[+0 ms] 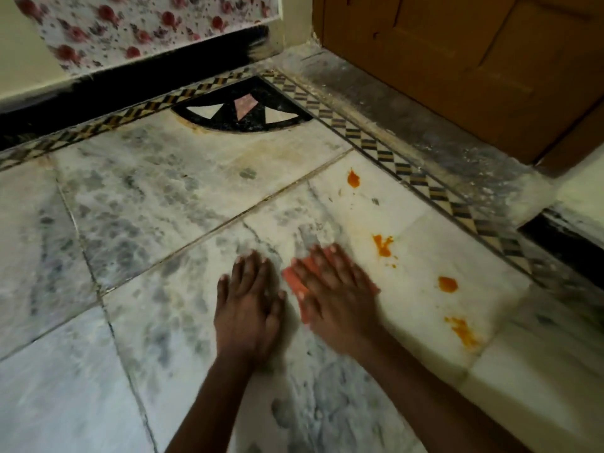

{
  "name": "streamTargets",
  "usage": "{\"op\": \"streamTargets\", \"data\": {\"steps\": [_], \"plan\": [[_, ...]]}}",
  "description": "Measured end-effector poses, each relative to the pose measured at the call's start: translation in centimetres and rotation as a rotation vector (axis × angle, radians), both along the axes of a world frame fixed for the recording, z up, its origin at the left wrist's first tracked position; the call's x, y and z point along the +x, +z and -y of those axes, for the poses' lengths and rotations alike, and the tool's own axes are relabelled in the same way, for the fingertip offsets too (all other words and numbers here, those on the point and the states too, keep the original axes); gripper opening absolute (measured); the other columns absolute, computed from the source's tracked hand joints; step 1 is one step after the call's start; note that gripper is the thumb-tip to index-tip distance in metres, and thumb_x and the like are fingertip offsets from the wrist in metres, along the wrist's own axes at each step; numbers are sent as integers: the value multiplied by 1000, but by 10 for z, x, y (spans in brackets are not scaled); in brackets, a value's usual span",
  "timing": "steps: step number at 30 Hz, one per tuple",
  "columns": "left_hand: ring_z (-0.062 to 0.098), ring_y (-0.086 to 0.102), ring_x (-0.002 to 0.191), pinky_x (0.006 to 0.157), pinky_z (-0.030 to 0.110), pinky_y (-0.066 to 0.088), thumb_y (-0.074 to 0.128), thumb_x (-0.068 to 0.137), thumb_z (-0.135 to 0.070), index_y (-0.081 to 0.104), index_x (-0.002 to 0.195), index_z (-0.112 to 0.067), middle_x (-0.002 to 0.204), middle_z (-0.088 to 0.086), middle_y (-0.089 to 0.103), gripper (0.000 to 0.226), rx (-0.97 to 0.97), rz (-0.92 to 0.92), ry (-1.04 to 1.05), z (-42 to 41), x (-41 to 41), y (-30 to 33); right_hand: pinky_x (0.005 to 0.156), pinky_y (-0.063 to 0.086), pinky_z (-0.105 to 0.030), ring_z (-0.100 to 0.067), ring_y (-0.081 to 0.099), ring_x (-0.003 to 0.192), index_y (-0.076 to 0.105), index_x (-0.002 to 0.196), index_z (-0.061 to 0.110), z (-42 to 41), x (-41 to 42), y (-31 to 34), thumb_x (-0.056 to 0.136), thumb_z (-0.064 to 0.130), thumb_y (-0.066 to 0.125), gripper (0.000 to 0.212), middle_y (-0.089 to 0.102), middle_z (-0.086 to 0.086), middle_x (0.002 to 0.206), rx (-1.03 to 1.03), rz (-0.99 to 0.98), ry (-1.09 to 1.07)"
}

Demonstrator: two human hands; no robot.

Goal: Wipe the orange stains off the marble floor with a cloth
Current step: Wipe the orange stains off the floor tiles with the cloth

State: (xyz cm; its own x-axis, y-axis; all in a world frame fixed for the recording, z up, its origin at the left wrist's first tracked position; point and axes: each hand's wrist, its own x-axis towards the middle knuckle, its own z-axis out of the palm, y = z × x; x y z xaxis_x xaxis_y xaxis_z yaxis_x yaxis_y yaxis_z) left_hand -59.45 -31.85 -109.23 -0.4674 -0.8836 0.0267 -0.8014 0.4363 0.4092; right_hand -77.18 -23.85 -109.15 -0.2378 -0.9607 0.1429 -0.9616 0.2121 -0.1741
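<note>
Several orange stains mark the white marble floor (170, 204) to the right of my hands: one far off (353, 179), one splattered (383, 245), a round one (447, 284) and a smeared one nearest me (462, 331). My right hand (336, 295) lies flat, fingers straight, pressing a pink-orange cloth (294, 278) onto the floor, left of the stains. Only the cloth's left edge shows from under the hand. My left hand (250, 300) rests flat on the bare marble beside it, holding nothing.
A patterned tile border (421, 181) runs diagonally behind the stains, with a grey threshold (408, 125) and a brown wooden door (464, 60) beyond. A black semicircular inlay (243, 111) sits in the corner below a floral-papered wall (140, 24).
</note>
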Motion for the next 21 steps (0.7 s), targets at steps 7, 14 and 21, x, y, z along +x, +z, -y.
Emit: {"op": "streamTargets", "data": {"steps": [7, 14, 21], "plan": [[34, 25, 162, 128, 56, 25, 36, 101, -56, 42, 163, -26, 175, 1, 28, 70, -92, 41, 47, -44, -15, -8, 128, 12, -58, -36, 8, 163, 26, 164, 44, 19, -74, -1, 100, 56, 28, 65, 16, -1, 178, 108, 112, -453], [30, 22, 163, 128, 56, 26, 37, 101, -56, 42, 163, -25, 174, -2, 27, 70, -88, 10, 75, -44, -17, -3, 125, 22, -51, -25, 16, 164, 40, 158, 49, -36, -35, 1, 102, 54, 42, 56, 27, 7, 175, 0, 1, -149], [32, 24, 163, 128, 56, 25, 36, 100, -55, 42, 164, -24, 174, 1, 29, 71, -102, 36, 62, -44, -18, -6, 125, 19, -58, -36, 16, 162, 38, 161, 43, -16, -62, -6, 98, 56, 36, 64, 25, -1, 176, 63, 57, -445]]}}
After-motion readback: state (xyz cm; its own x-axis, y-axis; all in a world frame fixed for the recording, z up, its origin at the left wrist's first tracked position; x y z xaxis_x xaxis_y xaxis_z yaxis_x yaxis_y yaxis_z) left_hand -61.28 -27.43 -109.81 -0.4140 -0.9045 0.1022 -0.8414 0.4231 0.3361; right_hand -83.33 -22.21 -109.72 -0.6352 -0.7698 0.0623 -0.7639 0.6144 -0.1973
